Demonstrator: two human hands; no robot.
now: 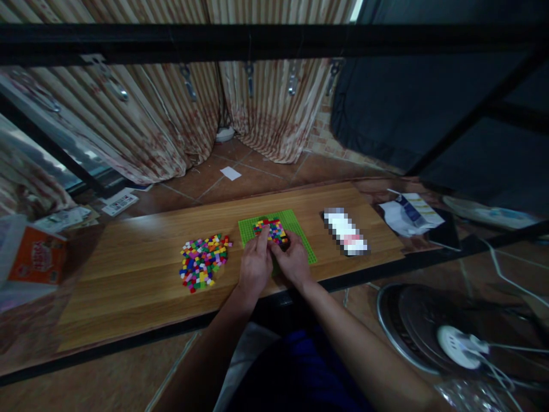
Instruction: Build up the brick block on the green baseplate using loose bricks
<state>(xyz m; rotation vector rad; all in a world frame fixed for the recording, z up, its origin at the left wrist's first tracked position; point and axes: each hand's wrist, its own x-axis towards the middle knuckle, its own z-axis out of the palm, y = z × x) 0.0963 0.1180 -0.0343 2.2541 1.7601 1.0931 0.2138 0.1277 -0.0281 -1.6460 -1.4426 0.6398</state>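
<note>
1. Hands: I see two, both at the green baseplate (278, 234) in the middle of the counter (128, 274). My left hand (254, 268) has its index finger stretched out, the tip pressing on the near left edge of the brick patch (271, 230); the other fingers are curled under, empty as far as I can tell. My right hand (294, 261) lies just beside it, fingers drawn together at the patch's near right edge; whether they pinch a brick I cannot tell.
2. Step in hand, as I judge it: seating small bricks on the baseplate, so that the coloured patch grows.
3. Next move, as I judge it: a firm straight press on the stud, then a reach left to the loose pile (202, 262) for one more brick.
4. Counts: one baseplate; one patch of mixed colours; one loose pile, its bricks too many and too small to count; one blurred flat object (345, 232) to the right; one crumpled paper packet (409, 214) further right.
</note>
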